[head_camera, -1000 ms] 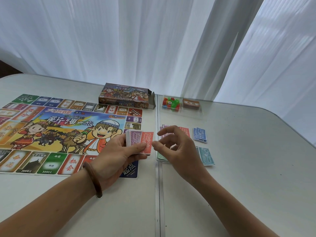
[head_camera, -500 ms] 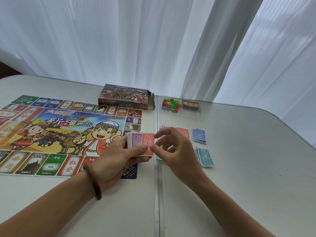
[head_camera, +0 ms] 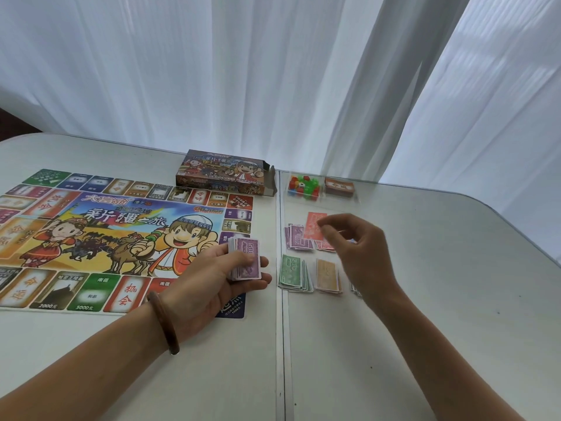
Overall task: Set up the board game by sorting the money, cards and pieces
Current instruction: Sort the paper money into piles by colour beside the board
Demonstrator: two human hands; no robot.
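My left hand [head_camera: 212, 284] grips a stack of play money [head_camera: 246, 259] with a purple 500 note on top, just right of the game board [head_camera: 100, 238]. My right hand [head_camera: 358, 253] pinches a single red note [head_camera: 315, 226] above the sorted piles. Beneath it lie a purple pile [head_camera: 297, 238], a red pile [head_camera: 324, 246], a green 500 pile [head_camera: 293, 273] and a tan pile [head_camera: 328, 276]. My right wrist hides most of the blue piles.
The game box [head_camera: 223, 173] lies at the board's far edge. A clear tray holds coloured plastic pieces [head_camera: 304, 186] and a brown card deck [head_camera: 339, 187]. A seam [head_camera: 280, 344] splits the white table. Curtains hang behind.
My right hand took the red note off the top of the held stack and carried it right and away over the piles. A purple note now tops the stack.
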